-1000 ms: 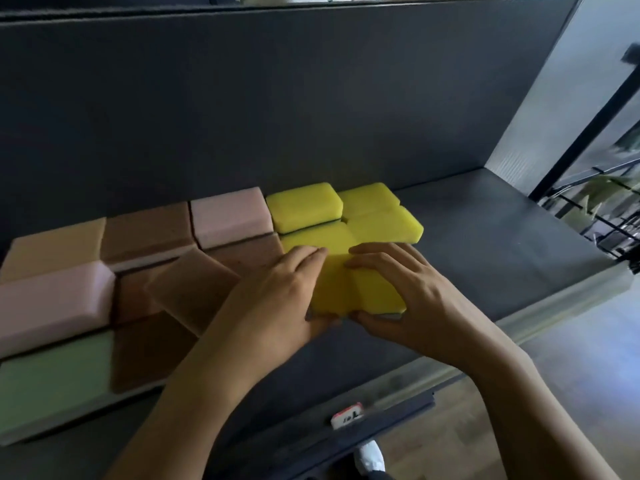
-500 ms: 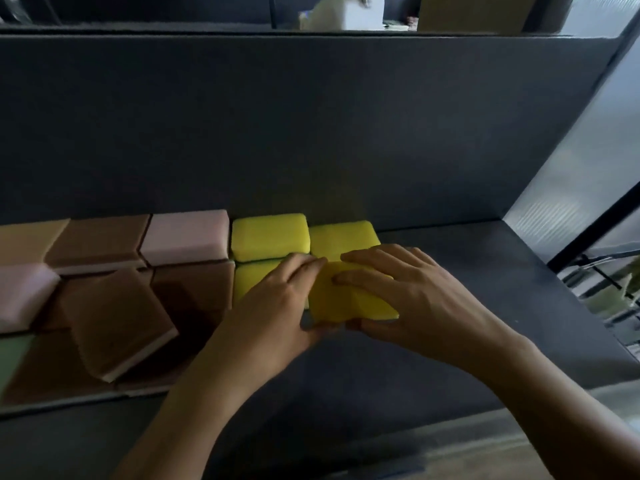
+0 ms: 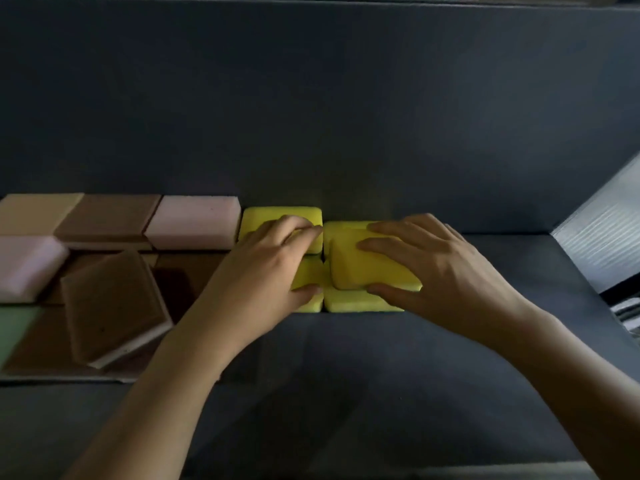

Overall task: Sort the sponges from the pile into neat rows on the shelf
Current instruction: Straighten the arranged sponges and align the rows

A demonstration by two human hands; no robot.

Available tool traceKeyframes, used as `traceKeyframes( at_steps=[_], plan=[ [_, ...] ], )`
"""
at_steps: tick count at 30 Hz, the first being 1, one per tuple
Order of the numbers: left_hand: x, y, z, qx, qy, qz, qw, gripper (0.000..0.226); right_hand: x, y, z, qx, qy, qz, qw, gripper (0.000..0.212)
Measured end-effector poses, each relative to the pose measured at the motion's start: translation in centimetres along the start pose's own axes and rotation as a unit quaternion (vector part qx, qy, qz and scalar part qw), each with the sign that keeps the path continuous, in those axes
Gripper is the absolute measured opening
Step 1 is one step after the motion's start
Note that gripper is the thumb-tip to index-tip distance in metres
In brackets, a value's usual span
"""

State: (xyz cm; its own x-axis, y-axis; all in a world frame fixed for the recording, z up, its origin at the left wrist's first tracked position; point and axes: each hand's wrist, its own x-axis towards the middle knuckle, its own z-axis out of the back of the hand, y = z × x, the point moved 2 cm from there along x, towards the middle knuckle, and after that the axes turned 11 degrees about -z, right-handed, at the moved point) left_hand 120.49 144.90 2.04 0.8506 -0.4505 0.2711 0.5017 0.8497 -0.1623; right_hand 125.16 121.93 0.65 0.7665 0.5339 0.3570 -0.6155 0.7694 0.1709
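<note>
We are gripping the top yellow sponge (image 3: 372,271) with our right hand (image 3: 440,271); our left hand (image 3: 266,271) is lying flat, fingers spread, across neighbouring yellow sponges (image 3: 277,216) on the shelf (image 3: 485,341).

A: Where is the shelf open?
B: The dark grey shelf board (image 3: 398,375) is bare near the front and to the right of the yellow foam sponges (image 3: 363,271)

A: And what blocks?
B: The dark back panel (image 3: 311,116) behind, brown and pink sponges (image 3: 114,299) crowding the left, a pale side wall (image 3: 599,244) at far right
</note>
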Motion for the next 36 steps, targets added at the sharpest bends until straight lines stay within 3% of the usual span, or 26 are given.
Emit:
traceKeyframes(
  at_steps=[8, 17, 36],
  plan=[
    [1.9, 1.8, -1.8, 0.051, -0.002, 0.023, 0.998, 0.049, 2.3, -1.3, -1.3, 0.004, 0.031, -0.026, 0.999, 0.055],
    [2.2, 2.2, -2.0, 0.025, -0.019, 0.03, 0.999, 0.042, 3.6, -1.7, -2.5, -0.008, 0.045, -0.036, 0.998, 0.054],
    [2.3, 2.2, -2.1, 0.009, -0.004, 0.046, 0.999, 0.04, 4.0, -0.7, -4.0, -0.023, -0.01, -0.031, 0.999, 0.043]
  ],
)
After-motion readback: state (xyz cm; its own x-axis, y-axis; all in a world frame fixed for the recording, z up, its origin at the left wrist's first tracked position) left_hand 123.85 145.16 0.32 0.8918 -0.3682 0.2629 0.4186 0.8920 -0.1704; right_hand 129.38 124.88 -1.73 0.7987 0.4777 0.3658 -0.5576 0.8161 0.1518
